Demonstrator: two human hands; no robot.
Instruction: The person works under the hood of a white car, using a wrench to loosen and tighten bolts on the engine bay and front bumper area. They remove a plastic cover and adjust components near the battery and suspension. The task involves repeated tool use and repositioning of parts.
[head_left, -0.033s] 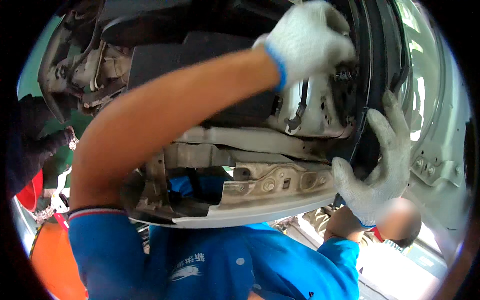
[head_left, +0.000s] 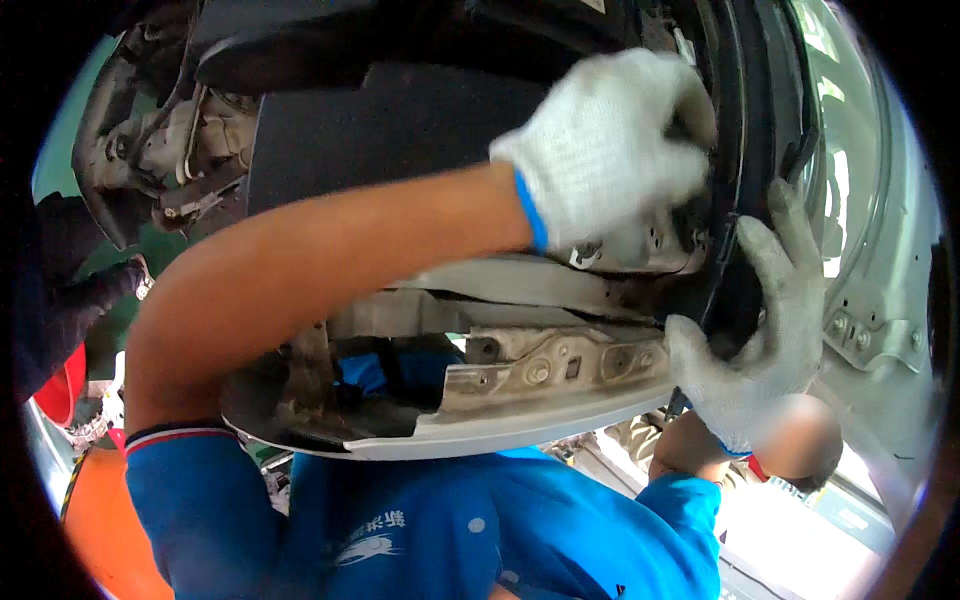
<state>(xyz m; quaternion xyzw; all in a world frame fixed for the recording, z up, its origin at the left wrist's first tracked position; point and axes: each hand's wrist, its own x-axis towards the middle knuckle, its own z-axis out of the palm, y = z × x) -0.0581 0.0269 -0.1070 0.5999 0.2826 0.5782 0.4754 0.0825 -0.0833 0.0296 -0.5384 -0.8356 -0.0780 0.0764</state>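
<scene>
The gloves [head_left: 615,140] were rough, matt knit cloth. The strip [head_left: 765,110] looked smooth, rubber or plastic; the cover [head_left: 400,130], matt plastic; the bracket [head_left: 540,372], dull, grimy metal; the panel [head_left: 880,240], glossy; the shirt [head_left: 430,545], cloth.

We are in what looks like a vehicle repair workshop. We can see a car's front end [head_left: 500,283] opened up, with a bare metal bracket panel [head_left: 545,372] exposed near a broad black cover [head_left: 390,130] and a pale fender [head_left: 890,230] at the right. We also see white knit work gloves [head_left: 610,140], a blue work shirt [head_left: 430,520], green flooring [head_left: 155,258] and another person [head_left: 805,450] nearby.
</scene>
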